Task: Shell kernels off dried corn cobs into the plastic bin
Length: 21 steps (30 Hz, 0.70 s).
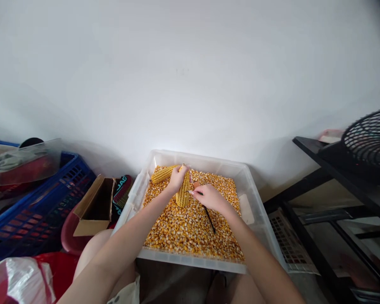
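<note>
My left hand [177, 178] is closed around the upper end of a yellow corn cob [183, 196], which stands tilted over a bed of loose kernels [180, 230]. Close on its right, my right hand [208, 196] pinches a thin tool with a light tip and a dark part [200, 193]; its tip is at the cob's side, and its exact kind is too small to tell. Another corn cob [162, 174] lies on the kernels, left of my left hand. A thin black rod [210, 220] rests on the kernels below my right hand.
The kernels fill a translucent plastic bin [262, 219] against a white wall [190, 84]. On the left are a blue crate [34, 215], an open cardboard box [95, 207] and a pink basin [70, 232]. A black rack [329, 169] with a fan [372, 137] stands right.
</note>
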Each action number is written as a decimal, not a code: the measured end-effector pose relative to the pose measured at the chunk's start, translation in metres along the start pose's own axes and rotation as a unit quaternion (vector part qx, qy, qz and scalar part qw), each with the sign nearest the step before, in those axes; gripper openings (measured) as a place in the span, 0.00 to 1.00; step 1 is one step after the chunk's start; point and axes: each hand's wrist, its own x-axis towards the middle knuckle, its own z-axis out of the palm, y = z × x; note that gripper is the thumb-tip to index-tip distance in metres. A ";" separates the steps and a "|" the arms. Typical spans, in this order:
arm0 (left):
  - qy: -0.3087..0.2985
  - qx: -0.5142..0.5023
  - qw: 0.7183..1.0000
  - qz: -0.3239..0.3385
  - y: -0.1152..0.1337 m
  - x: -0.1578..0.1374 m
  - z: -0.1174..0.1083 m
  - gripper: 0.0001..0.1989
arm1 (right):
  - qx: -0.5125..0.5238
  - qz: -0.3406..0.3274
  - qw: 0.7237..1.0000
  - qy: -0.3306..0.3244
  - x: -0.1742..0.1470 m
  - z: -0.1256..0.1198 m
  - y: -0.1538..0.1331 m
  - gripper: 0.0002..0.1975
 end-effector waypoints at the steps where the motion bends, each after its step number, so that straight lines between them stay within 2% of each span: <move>1: 0.004 0.008 1.000 0.005 -0.001 -0.001 0.001 0.16 | -0.008 0.002 1.000 0.000 0.000 -0.001 0.000 0.18; 6: 0.020 0.037 0.999 0.014 -0.003 -0.003 0.004 0.14 | -0.046 0.009 0.999 -0.006 -0.002 -0.002 0.000 0.19; 14: 0.031 0.023 0.999 0.003 -0.007 -0.002 0.005 0.14 | -0.112 0.016 0.993 -0.015 0.001 0.004 0.003 0.18; 21: 0.033 0.094 0.995 0.025 -0.013 -0.005 0.006 0.17 | -0.134 0.025 0.990 -0.036 0.005 0.013 0.004 0.17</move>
